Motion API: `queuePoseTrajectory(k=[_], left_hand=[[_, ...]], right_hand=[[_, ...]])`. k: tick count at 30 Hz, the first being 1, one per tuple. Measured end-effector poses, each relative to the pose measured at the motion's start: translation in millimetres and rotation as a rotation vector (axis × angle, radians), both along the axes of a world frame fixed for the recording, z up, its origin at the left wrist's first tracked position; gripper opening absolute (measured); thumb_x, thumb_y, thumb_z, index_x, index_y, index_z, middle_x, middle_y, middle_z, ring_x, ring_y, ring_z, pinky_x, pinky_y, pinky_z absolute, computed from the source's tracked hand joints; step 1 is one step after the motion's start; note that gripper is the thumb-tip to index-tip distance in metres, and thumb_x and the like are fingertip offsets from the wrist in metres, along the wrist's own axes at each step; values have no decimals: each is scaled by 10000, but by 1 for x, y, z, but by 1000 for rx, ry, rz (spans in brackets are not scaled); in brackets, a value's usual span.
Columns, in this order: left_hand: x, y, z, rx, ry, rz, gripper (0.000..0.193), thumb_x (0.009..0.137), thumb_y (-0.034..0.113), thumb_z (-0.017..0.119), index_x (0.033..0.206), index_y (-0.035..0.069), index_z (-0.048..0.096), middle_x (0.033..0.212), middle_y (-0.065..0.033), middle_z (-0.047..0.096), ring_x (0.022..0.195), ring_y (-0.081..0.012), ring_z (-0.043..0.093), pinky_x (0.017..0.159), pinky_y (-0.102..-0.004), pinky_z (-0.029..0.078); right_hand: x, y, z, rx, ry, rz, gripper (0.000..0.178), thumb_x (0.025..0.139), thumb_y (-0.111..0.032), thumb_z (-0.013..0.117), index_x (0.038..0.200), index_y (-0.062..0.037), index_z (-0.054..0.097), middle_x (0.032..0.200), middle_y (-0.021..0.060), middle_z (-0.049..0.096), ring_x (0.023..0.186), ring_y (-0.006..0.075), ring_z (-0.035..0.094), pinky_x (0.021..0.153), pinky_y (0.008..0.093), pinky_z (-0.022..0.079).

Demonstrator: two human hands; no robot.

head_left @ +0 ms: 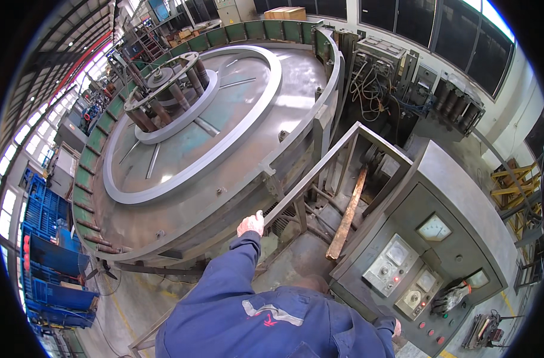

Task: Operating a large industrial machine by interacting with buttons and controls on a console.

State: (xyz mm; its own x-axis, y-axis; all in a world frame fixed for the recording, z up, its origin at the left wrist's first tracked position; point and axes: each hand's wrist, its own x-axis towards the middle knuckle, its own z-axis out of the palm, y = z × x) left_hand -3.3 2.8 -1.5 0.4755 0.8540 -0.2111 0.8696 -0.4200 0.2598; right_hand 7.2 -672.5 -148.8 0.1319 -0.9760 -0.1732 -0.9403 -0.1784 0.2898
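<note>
My left hand (pixel 251 224), at the end of an outstretched blue sleeve, is closed around the near end of a grey metal guard rail (pixel 311 173). Beyond it lies a large round machine table (pixel 242 131) carrying a pale metal ring (pixel 269 101). Low on the right, only a small part of my right hand (pixel 396 327) shows past the sleeve, beside the lower edge of a grey control console (pixel 406 209); its fingers are hidden. Dials, knobs, small lamps and push buttons cover the console's face. A grey work glove (pixel 452 298) rests on that panel.
A wooden plank (pixel 348 215) leans inside the rail frame. Behind the table's right side hang loose cables (pixel 367 89). Cylindrical posts (pixel 179 95) stand within a smaller ring on the table. Blue metal racks (pixel 51 262) are at left, yellow steelwork (pixel 515 185) at far right.
</note>
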Motion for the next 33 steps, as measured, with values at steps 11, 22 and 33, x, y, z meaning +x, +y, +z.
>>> queuePoseTrajectory(k=[11, 22, 33], left_hand=[[0, 1, -2, -5, 0, -2, 655, 1018, 552, 327, 1004, 71, 771, 1030, -189, 730, 1012, -383, 692, 918, -477, 526], [2, -2, 3, -22, 9, -8, 667, 1025, 545, 307, 1011, 63, 768, 1038, -200, 726, 1026, -390, 685, 926, -481, 521], [1, -4, 2, 7, -5, -5, 664, 1019, 551, 322, 984, 64, 772, 1007, -201, 729, 997, -392, 692, 907, -481, 527]], right_hand=[[3, 6, 4, 9, -12, 6, 379, 962, -214, 555, 1251, 24, 616, 1122, 148, 695, 1062, 228, 691, 804, 379, 581], [3, 6, 1, 15, -11, 21, 380, 964, -223, 557, 1255, 14, 617, 1143, 138, 691, 1070, 228, 685, 816, 381, 574], [4, 4, 4, 12, -20, 5, 380, 966, -232, 559, 1259, 3, 618, 1164, 129, 688, 1079, 228, 680, 829, 383, 567]])
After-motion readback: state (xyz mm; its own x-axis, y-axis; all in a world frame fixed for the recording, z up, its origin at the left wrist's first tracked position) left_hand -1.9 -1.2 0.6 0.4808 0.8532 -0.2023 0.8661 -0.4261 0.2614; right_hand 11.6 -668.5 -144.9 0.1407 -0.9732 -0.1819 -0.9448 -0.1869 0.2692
